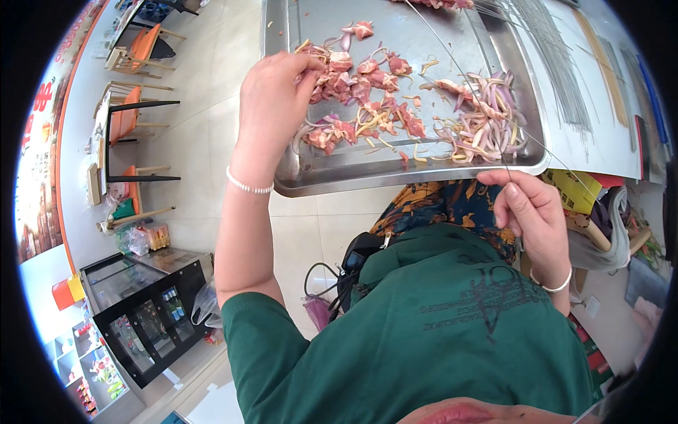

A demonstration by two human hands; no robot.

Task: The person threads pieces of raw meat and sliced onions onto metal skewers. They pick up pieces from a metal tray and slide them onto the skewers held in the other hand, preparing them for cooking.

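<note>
My left hand (273, 98) is over the left side of a metal tray (339, 184), its thumb and fingers bent together at a pile of raw meat pieces (339, 85). Whether a piece is between the fingertips is hidden. My right hand (532, 212), near the tray's front right corner, pinches a long thin metal skewer (442, 45) that slants up and left across the tray. Another skewer (561, 159), with meat pieces (455, 90) on it, lies over sliced purple onion (487, 132) and the tray rim. More meat with onion and yellowish strips (371, 119) lies mid-tray.
Many metal skewers (556, 63) and a bundle of wooden-coloured sticks (604, 69) lie on the white surface right of the tray. More meat (439, 3) is at the tray's far side. Orange chairs (124, 114) and a black glass-fronted cabinet (153, 318) stand at left.
</note>
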